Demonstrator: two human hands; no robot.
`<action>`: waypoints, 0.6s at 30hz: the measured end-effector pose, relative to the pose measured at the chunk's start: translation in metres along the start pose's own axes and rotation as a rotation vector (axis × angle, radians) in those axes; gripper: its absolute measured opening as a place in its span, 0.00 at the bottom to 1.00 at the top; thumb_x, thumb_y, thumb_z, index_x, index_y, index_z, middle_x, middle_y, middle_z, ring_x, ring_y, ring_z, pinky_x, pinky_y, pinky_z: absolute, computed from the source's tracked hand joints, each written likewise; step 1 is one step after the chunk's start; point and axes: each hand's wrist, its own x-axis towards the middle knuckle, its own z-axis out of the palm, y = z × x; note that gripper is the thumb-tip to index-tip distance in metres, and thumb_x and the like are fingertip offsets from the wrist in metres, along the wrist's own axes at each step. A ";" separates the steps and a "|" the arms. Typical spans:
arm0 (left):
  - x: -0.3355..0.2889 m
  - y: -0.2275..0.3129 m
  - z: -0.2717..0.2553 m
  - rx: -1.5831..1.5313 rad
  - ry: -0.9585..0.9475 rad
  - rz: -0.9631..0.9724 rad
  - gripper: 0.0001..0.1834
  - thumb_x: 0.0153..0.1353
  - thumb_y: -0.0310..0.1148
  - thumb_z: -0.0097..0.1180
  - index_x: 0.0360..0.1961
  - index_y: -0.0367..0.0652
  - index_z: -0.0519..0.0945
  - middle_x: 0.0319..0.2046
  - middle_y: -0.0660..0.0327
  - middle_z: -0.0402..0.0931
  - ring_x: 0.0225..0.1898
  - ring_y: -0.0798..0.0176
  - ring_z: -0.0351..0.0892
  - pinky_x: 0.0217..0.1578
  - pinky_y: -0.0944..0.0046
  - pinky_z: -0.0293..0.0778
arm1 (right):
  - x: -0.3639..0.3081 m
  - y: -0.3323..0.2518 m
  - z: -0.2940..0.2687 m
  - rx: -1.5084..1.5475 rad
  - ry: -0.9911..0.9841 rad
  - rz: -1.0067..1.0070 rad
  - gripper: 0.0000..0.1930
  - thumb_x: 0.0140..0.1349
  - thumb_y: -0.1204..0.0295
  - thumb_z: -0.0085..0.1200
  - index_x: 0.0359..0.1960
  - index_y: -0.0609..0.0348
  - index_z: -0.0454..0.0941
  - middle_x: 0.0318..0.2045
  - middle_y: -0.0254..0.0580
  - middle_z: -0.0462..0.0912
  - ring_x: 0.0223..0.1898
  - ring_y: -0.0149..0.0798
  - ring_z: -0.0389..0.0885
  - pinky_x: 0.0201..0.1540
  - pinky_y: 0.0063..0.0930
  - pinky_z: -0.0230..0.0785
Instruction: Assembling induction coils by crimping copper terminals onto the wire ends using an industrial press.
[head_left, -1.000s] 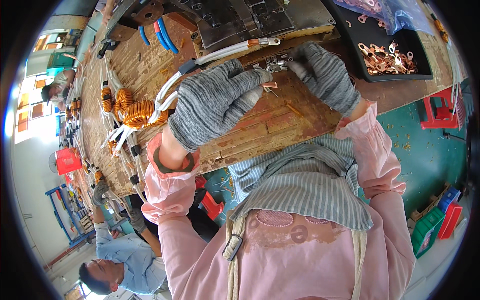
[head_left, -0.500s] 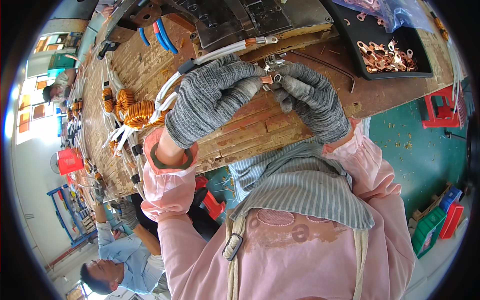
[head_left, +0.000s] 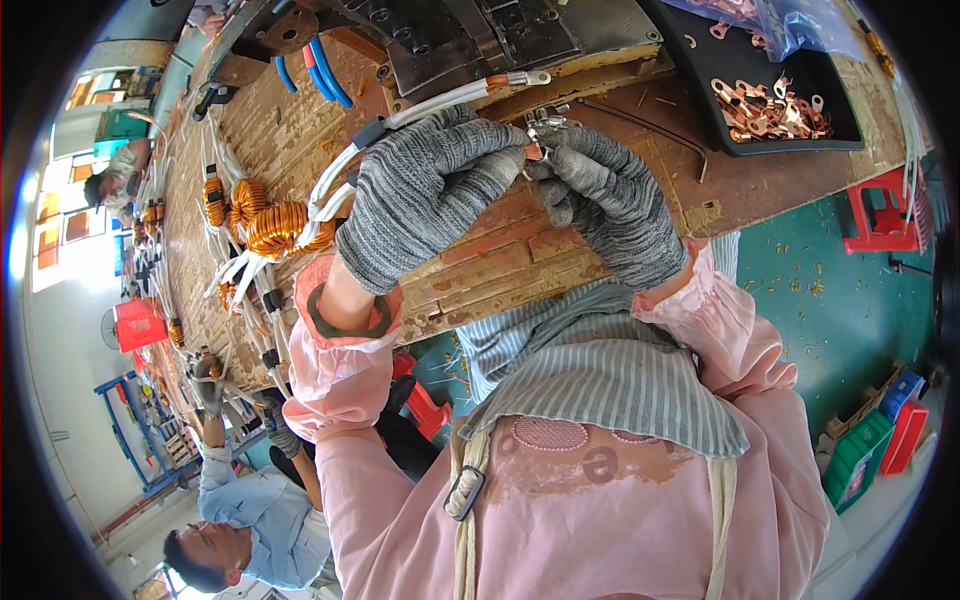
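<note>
Between the 2 gloved hands, a copper-tipped white wire [head_left: 440, 100] end is pinched: the left hand [head_left: 425, 195] is curled shut around the wire, thumb pressed toward the right hand [head_left: 612, 200], whose fingertips [head_left: 552, 165] close on a small metal lug [head_left: 540, 125]. Beyond the right hand sits a black tray [head_left: 850, 125] of copper lugs [head_left: 770, 100].

a clear, bluish plastic bag [head_left: 800, 20] lies at the workbench's far right corner, partly over a black tray [head_left: 850, 120]; it seems to hold copper-coloured parts.
</note>
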 end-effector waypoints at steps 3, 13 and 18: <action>-0.001 0.000 0.000 0.059 -0.010 0.029 0.08 0.50 0.27 0.54 0.33 0.41 0.79 0.21 0.58 0.71 0.23 0.59 0.71 0.26 0.66 0.68 | 0.000 -0.001 0.001 -0.046 -0.011 -0.027 0.16 0.55 0.67 0.53 0.43 0.63 0.71 0.33 0.40 0.78 0.34 0.30 0.77 0.32 0.18 0.71; -0.001 0.006 0.003 0.235 0.024 0.115 0.10 0.50 0.32 0.56 0.35 0.44 0.79 0.20 0.59 0.70 0.22 0.57 0.71 0.23 0.63 0.67 | 0.001 -0.005 -0.002 -0.140 0.018 -0.087 0.14 0.55 0.69 0.52 0.41 0.65 0.73 0.33 0.40 0.77 0.32 0.29 0.76 0.31 0.17 0.71; -0.002 0.006 0.004 0.248 -0.025 0.059 0.12 0.49 0.34 0.56 0.36 0.44 0.79 0.22 0.58 0.71 0.25 0.55 0.72 0.27 0.63 0.68 | 0.002 -0.014 0.001 -0.229 0.015 -0.101 0.13 0.55 0.70 0.51 0.40 0.66 0.73 0.31 0.40 0.77 0.31 0.29 0.76 0.31 0.17 0.71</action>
